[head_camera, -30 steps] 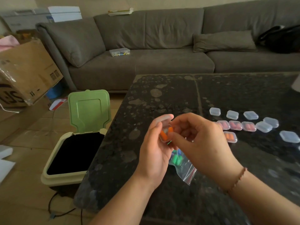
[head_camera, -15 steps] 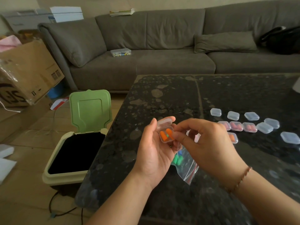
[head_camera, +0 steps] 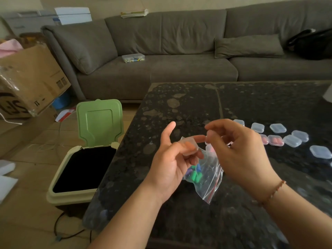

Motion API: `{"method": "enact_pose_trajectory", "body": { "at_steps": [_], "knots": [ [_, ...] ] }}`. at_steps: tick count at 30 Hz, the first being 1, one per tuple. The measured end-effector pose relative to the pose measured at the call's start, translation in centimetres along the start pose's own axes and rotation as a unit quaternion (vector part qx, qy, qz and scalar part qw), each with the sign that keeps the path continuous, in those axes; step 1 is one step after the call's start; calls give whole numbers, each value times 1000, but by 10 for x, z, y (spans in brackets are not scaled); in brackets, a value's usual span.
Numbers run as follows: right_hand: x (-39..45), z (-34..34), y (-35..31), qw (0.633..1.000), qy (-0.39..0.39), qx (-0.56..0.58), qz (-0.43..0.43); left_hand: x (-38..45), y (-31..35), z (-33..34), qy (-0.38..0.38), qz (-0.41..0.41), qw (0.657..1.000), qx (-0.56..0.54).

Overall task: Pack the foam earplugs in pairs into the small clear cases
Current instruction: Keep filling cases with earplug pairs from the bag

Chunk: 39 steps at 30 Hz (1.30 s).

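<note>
A person seated at a dark speckled stone table (head_camera: 188,108) works through a batch of foam earplugs, a small clear case (head_camera: 189,147) held up between both hands above a zip bag (head_camera: 206,178). The left hand (head_camera: 169,164) holds the case on curled fingers with the thumb raised clear of it, an orange pair (head_camera: 188,145) showing faintly through the plastic; the right hand (head_camera: 237,150) hovers just beside it with fingertips bunched at the case's right edge, though motion blur hides whether they pinch the lid or anything else. The zip bag lies on the table beneath the hands, with green, blue and purple earplugs (head_camera: 194,174) pooled inside. To the right, well apart from the hands, two rows of cases (head_camera: 287,137) lie on the table, some showing pink pairs, others looking empty. The lid appears to be down or nearly so, and the step in hand looks like snapping it closed. Done well, that means steadying the base on the left fingers, pressing squarely on the edge opposite the hinge, and checking that no foam tip is caught in the seam before the case joins the row. An open green-lidded bin (head_camera: 84,159) stands by the table's left edge, with a grey sofa (head_camera: 161,51) behind.
</note>
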State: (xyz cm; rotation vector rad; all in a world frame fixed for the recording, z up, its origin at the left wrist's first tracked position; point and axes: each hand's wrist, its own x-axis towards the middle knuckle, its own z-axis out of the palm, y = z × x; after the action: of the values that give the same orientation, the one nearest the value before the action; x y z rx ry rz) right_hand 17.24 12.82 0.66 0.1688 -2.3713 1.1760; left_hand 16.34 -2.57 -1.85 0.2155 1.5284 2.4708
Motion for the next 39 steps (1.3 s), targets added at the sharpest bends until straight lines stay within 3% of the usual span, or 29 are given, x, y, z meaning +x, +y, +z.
{"method": "enact_pose_trajectory", "body": {
  "at_steps": [3, 6, 11, 16, 19, 22, 24, 27, 30, 32, 34, 39],
  "knots": [
    [-4, -9, 1, 995, -94, 16, -34, 3, 3, 3, -34, 18, 995, 94],
    [-12, -21, 6, 982, -151, -56, -101, 8, 0, 11, -69, 45, 984, 160],
    [-19, -38, 24, 984, -86, -103, -116, 9, -12, 35, -136, 92, 961, 221],
    [-26, -57, 41, 972, -99, -143, -158, 15, -34, 50, -170, 102, 946, 257],
    [-26, -64, 50, 959, -91, -160, -216, 18, -41, 60, -173, 75, 954, 233],
    [-24, -76, 60, 966, -103, -135, -194, 21, -46, 69, -159, 54, 965, 204],
    [-22, -86, 68, 974, -111, -107, -164, 22, -48, 75, -159, 61, 955, 241],
    [-12, -100, 85, 983, -101, -125, -86, 24, -50, 83, -118, 107, 914, 374],
    [0, -103, 108, 973, -119, -197, -2, 31, -57, 84, -47, 213, 799, 560],
    [7, -100, 120, 963, -138, -225, 48, 34, -62, 83, -37, 229, 746, 625],
    [12, -97, 129, 952, -153, -252, 81, 35, -67, 81, -31, 224, 736, 638],
    [20, -96, 141, 940, -170, -273, 109, 35, -69, 81, -25, 242, 750, 615]
  ]
}}
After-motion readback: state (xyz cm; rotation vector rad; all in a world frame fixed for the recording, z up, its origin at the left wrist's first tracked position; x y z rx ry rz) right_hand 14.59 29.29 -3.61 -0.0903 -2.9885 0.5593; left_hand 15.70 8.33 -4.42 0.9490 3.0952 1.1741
